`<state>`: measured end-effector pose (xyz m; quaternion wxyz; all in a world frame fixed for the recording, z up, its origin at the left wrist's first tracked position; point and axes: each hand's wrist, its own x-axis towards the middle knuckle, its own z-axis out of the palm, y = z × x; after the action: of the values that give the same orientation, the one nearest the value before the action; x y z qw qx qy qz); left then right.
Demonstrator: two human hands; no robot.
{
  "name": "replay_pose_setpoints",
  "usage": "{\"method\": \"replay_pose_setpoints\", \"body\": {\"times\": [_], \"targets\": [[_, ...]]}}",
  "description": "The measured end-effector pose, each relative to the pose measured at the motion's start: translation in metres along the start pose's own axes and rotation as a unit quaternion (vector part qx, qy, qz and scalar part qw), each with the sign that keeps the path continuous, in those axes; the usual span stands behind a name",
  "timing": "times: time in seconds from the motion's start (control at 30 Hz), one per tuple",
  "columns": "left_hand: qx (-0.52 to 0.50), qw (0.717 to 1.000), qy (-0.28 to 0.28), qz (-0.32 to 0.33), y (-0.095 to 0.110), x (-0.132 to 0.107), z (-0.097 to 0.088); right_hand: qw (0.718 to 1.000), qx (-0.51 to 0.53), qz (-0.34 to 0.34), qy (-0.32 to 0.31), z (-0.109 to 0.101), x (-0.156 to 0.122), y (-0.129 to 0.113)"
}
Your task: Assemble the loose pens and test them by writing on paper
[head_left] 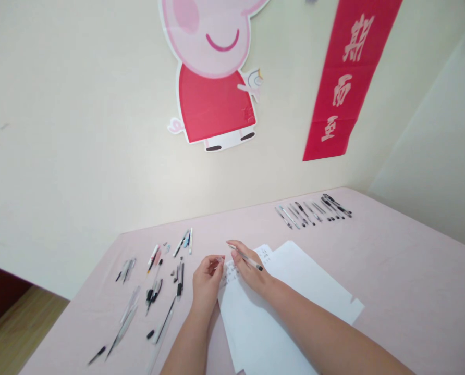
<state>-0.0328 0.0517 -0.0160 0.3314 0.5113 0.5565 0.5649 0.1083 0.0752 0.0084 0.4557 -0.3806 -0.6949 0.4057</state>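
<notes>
Your right hand pinches the pen over the written sheet, its long axis slanting from far left to near right, dark end nearest you. Your left hand, just left of the pen's pale end, has thumb and finger pressed on a small clear piece, too small to identify. White paper spreads beneath your right forearm on the pink table; loose pen parts lie left, a pen row far right, before a pale wall.
</notes>
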Motion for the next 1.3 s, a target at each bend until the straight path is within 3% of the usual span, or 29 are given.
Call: {"method": "replay_pose_setpoints", "body": {"times": [0.17, 0.37, 0.97, 1.3], "targets": [[0.035, 0.999, -0.025, 0.003, -0.006, 0.001, -0.001, 0.998, 0.013, -0.018, 0.051, -0.003, 0.002, 0.0], [0.071, 0.996, -0.047, 0.03, -0.013, 0.001, -0.002, 0.994, 0.084, 0.05, 0.04, -0.001, 0.005, 0.004], [0.139, 0.985, -0.051, 0.09, -0.004, 0.001, -0.003, 0.998, 0.029, 0.049, 0.026, 0.005, 0.009, 0.01], [0.127, 0.985, -0.07, 0.089, -0.007, 0.001, -0.003, 0.983, 0.144, 0.117, 0.004, 0.005, 0.012, 0.016]]}}
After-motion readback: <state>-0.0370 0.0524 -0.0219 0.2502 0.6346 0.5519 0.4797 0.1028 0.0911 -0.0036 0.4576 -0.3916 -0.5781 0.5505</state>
